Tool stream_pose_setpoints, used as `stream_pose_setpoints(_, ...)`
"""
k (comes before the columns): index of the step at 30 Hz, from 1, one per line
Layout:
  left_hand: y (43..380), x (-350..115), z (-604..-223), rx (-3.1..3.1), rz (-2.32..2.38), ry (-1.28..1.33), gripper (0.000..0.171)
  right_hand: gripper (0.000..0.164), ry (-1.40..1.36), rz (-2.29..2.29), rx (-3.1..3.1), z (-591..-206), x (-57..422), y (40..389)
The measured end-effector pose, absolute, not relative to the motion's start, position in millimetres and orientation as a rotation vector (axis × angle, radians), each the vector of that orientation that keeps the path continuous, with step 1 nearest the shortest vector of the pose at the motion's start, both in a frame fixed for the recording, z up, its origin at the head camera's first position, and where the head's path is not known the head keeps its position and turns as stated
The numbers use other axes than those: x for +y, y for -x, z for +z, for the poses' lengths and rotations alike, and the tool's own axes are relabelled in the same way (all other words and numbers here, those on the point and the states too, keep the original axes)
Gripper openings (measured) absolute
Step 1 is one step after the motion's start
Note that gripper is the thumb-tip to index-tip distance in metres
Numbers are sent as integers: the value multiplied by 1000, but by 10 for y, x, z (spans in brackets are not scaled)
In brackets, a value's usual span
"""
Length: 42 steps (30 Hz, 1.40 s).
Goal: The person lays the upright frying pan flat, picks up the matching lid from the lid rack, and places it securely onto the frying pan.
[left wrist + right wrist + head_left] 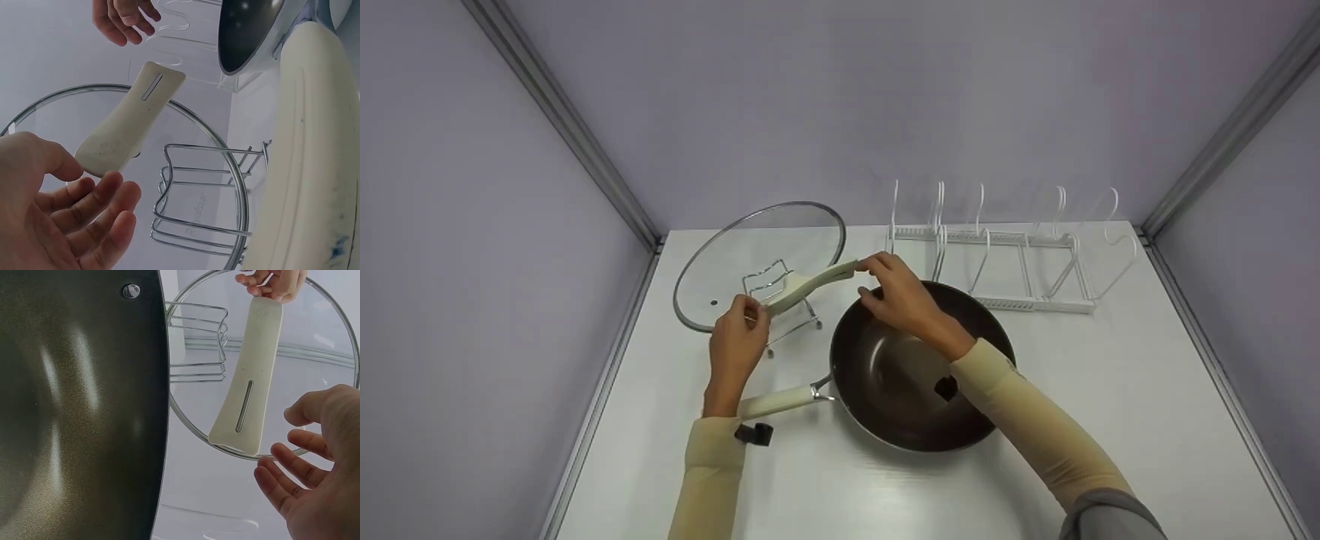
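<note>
One lid [757,251], one stand [197,170]; left hand [739,341] bent, hold unclear; right hand [904,298] spread, empty.

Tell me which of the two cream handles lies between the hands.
The glass lid's handle, with the left hand at one end and the right hand near the other. The pan's handle instead juts from the dark pan.

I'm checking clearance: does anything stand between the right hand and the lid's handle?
Nothing visible: the right wrist view shows only a gap between the right hand and the lid's handle; the pan lies aside.
</note>
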<state>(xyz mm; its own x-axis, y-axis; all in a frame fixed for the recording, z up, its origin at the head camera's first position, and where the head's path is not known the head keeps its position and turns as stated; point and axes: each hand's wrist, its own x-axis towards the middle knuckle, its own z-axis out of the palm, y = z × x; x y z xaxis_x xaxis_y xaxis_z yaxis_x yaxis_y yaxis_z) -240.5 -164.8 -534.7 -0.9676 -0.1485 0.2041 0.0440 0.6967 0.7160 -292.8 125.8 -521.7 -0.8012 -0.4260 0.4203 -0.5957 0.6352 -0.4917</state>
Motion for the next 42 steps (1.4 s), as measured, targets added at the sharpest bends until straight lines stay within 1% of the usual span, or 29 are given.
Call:
stream_pose_setpoints(10, 2420, -1678, -5416, -2706, -1119, -137, 20, 31, -877, 875, -2509, -5256, 1195, 3029)
stream_pose_setpoints(24, 2455, -1694, -5534, -2830, -1050, -239, 26, 32, -928, 782, -2517, -5221, 1030, 3137)
stream_pose_setpoints(33, 2486, -1687, -5601, -2933, -1097, -248, 48, 35, -958, 685, -2530, -5229, 918, 3173)
stream_pose_setpoints(42, 2513, -1699, -5691, -2941, -1210, -218, 45, 38, -973, 673, -2525, -5246, 849, 3195)
